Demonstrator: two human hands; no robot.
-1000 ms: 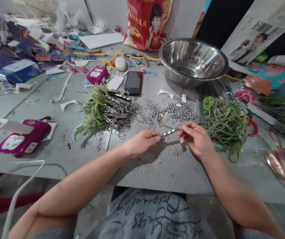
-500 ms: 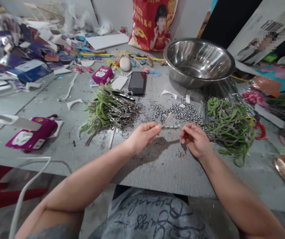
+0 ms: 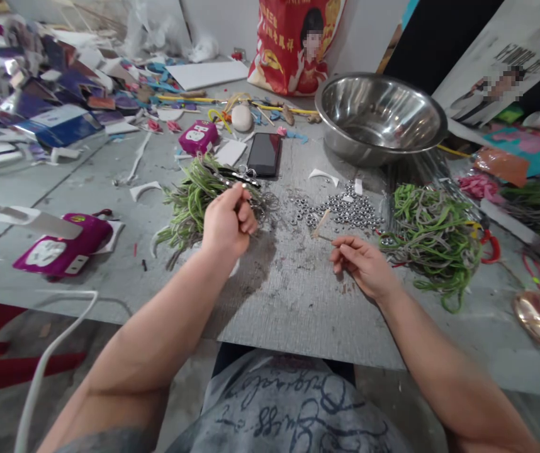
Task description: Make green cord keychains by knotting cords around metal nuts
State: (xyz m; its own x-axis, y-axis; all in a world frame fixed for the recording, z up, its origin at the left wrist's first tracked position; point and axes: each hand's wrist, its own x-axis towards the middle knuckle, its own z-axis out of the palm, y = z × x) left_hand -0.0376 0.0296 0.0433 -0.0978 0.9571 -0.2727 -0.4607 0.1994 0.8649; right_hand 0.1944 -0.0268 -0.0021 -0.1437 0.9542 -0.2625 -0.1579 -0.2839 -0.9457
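Observation:
My left hand point(image 3: 230, 220) is closed, fingers curled and thumb against the index finger, above a bundle of green and grey cords point(image 3: 187, 204) strung with silvery beads. A small glint shows at its fingertips, but what they pinch is hidden. My right hand point(image 3: 359, 261) is closed in a pinch on a thin stick point(image 3: 325, 238) that points left and has a pale tan, loop-like end. Just beyond that end, many small silvery beads point(image 3: 352, 211) lie scattered. A second tangle of green and grey cords point(image 3: 435, 236) lies right of my right hand.
A steel bowl point(image 3: 381, 148) stands behind the beads, near a red bag point(image 3: 286, 56). A black phone point(image 3: 264, 154) and a purple packet point(image 3: 198, 137) lie behind the left cords. Another purple packet point(image 3: 65, 245) lies at the left. Paper scraps point(image 3: 57, 94) cover the far left.
My left hand has moved left and away, from beside my right hand to over the left cord bundle. The short beaded strand no longer spans my hands. My right hand stays nearly in place.

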